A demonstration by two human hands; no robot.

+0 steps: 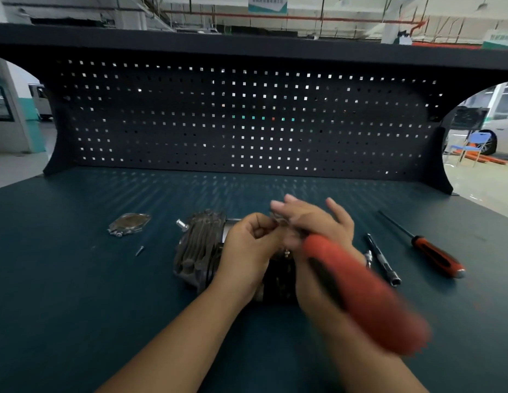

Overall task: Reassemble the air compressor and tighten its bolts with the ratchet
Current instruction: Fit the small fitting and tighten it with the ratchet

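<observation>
I see the air compressor, grey, grimy and finned, lying mid-bench under both hands. My left hand pinches a small part above it. My right hand is blurred with fingers splayed against an orange handle, and I cannot tell its grip. The ceiling sign is unreadable.

A dark teal workbench holds 5 things: a finned compressor body at centre, a metal cover plate and 1 small bolt to its left, and a socket extension bar and red-handled screwdriver to its right.
</observation>
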